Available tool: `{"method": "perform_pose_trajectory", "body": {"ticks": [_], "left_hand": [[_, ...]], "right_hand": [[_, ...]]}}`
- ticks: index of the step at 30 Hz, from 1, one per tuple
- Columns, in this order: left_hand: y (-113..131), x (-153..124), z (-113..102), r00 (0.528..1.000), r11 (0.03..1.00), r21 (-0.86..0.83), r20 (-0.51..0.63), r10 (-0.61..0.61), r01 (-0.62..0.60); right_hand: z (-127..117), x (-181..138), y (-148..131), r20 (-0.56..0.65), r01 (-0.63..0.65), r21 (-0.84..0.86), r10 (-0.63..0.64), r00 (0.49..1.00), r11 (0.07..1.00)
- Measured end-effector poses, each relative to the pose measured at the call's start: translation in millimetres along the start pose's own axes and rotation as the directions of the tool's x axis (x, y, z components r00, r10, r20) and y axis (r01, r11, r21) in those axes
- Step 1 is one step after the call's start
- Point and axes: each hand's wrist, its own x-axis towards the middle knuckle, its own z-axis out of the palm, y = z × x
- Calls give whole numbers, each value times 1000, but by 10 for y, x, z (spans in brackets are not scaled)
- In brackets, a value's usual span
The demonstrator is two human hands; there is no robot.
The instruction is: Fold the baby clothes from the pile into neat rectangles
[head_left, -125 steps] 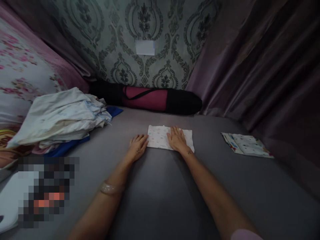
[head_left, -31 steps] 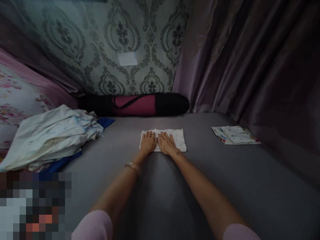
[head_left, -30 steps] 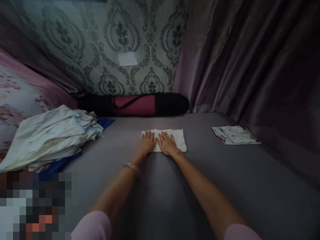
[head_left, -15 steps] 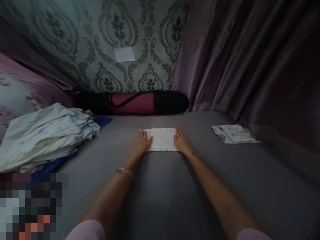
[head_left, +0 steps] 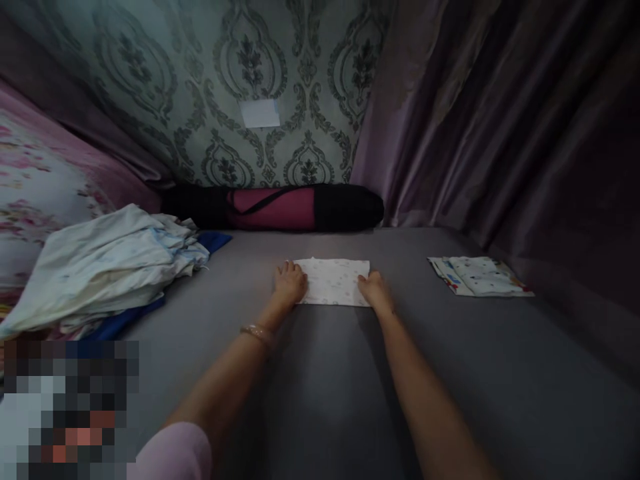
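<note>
Cloth [head_left: 334,281], folded, laid flat on the bed [head_left: 500,373] at 12 o'clock, is touched by left hand [head_left: 289,283] at its 9 and right hand [head_left: 373,288] at its 3, seemingly to hold it squared; whether either grip is closed cannot be told.

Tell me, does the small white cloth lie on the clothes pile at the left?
No, the white cloth lies on the grey surface between the left hand and right hand, apart from the clothes pile.

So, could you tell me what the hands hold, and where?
Left hand and right hand touch the short ends of the folded cloth; grip cannot be told.
</note>
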Motion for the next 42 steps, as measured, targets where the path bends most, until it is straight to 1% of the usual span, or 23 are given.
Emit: {"method": "perform_pose_trajectory", "body": {"ticks": [2,4,6,8,10,13,15,18,21,24,27,29,33,35,37,42], "left_hand": [[140,17,-64,994,995,1,-43,100,-100],[293,57,-78,981,981,-32,-36,190,-191],[423,113,-40,974,971,-73,-16,226,-227],[504,167,34,975,970,-96,-21,223,-224],[534,201,118,978,972,-111,-37,206,-209],[520,206,221,981,972,-134,-46,186,-190],[503,193,263,983,972,-147,-47,180,-185],[490,179,299,982,969,-158,-55,182,-189],[484,181,313,982,969,-163,-54,180,-187],[480,186,309,984,970,-165,-40,172,-176],[478,184,293,983,969,-170,-37,178,-182],[481,177,277,983,968,-170,-41,180,-184],[496,156,250,984,973,-151,-42,172,-177],[503,150,246,985,975,-146,-38,165,-169],[508,150,248,987,976,-147,-31,160,-163],[509,151,229,987,978,-135,8,159,-156]], "right_hand": [[-11,43,-27,23,-20,14,20,1000,1000],[-17,77,-38,42,-40,30,39,998,999],[-17,100,-36,53,-51,50,49,997,997],[-11,118,-29,52,-49,81,45,998,996],[4,141,-29,37,-21,129,16,999,991],[43,198,-36,20,32,244,-38,999,969],[77,245,-31,30,35,342,-48,998,939],[125,293,6,83,1,509,-50,995,861],[132,296,54,177,-50,662,-92,980,748],[90,280,73,256,-94,745,-152,955,660],[42,260,45,278,-123,817,-197,940,564],[25,240,5,278,-122,854,-244,929,506],[19,179,-90,290,-82,865,-360,887,495],[18,149,-133,295,-100,884,-380,877,456],[19,121,-174,297,-143,913,-379,876,383],[62,19,-334,296,-259,954,-355,887,148]]}}
